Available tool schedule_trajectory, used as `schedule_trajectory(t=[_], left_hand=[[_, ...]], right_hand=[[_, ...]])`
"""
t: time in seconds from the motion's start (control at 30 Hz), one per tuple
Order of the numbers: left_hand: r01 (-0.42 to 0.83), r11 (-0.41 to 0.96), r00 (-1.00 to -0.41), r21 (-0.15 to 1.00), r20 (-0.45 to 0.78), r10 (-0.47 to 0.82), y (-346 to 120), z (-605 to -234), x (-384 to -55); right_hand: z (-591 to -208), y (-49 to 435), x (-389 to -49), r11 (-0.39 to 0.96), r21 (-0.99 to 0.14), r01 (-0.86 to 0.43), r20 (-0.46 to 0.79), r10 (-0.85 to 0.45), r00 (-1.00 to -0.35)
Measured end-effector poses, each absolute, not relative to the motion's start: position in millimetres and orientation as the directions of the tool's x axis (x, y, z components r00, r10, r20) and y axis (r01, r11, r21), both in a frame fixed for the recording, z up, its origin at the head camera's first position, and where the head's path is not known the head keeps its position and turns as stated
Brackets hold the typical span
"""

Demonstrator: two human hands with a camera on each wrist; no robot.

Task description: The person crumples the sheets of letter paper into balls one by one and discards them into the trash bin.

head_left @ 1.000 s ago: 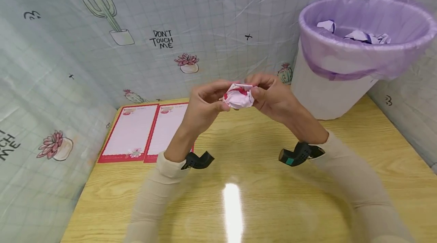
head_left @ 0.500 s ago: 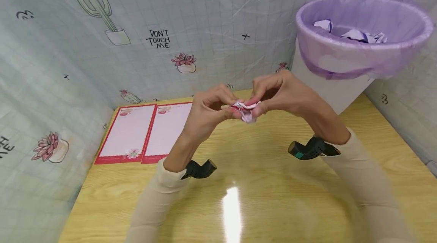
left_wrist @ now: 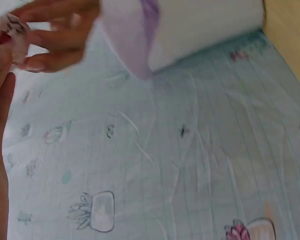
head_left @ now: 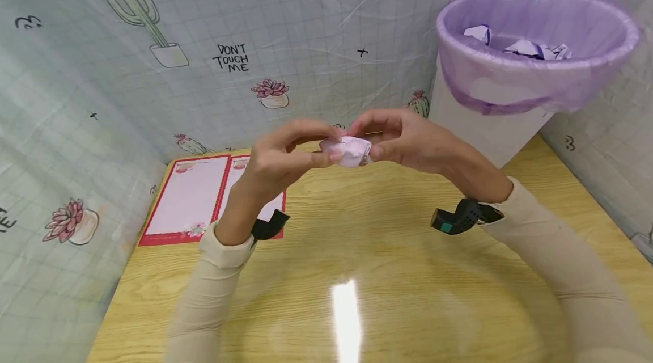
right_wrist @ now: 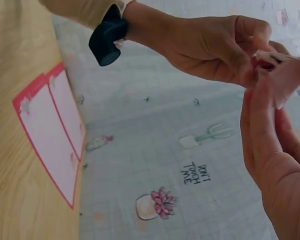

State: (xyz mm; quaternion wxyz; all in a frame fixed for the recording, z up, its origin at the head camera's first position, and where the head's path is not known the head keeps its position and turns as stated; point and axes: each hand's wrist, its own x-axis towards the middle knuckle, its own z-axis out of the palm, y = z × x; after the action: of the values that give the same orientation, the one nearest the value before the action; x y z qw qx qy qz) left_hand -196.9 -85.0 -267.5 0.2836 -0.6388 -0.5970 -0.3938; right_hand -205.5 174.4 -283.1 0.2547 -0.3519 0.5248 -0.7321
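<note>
Two hands, the left hand (head_left: 270, 160) and the right hand (head_left: 420, 140), are pinching a crumpled paper (head_left: 353, 151) from opposite sides over the tabletop (head_left: 403, 283), probably so it is not falling. A bin (head_left: 471, 125) is standing nearby.

The crumpled paper (head_left: 349, 153) looks matt, the wood tabletop (head_left: 403, 261) glossy

- Two hands: left hand (head_left: 272, 159) and right hand (head_left: 420, 140)
- One handheld crumpled paper (head_left: 351, 152)
- Two red-bordered sheets (head_left: 187, 195)
- One purple-lined bin (head_left: 471, 125)
- At least two paper wads (head_left: 525, 47) inside, exact number unclear
- Two black wrist devices (head_left: 461, 216)
- One wooden table (head_left: 393, 272)
</note>
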Motion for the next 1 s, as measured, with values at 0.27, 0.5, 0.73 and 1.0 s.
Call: schedule_trajectory(t=[0.27, 0.5, 0.73, 1.0], left_hand=[[0.993, -0.005, -0.101, 0.122, 0.844, 0.528, -87.7, -268.9, -195.9], [0.965, 0.123, -0.264, 0.234, 0.849, 0.458, -88.0, -273.5, -197.2], [0.961, 0.119, -0.278, 0.251, 0.869, 0.409, -82.6, -281.2, -197.7], [0.969, 0.065, -0.246, 0.239, 0.909, 0.337, -71.9, -291.0, -203.0]], right_hand=[[-274.8, 172.8, -195.0, -0.121, -0.886, -0.449, 0.415, -0.64, -0.647], [-274.9, 165.4, -196.3, -0.154, -0.669, -0.727, 0.636, -0.626, -0.451], [-276.8, 159.3, -189.3, 0.119, -0.402, -0.908, 0.725, -0.564, -0.395], [-285.2, 155.4, -184.9, 0.324, -0.094, -0.942, 0.786, -0.557, -0.269]])
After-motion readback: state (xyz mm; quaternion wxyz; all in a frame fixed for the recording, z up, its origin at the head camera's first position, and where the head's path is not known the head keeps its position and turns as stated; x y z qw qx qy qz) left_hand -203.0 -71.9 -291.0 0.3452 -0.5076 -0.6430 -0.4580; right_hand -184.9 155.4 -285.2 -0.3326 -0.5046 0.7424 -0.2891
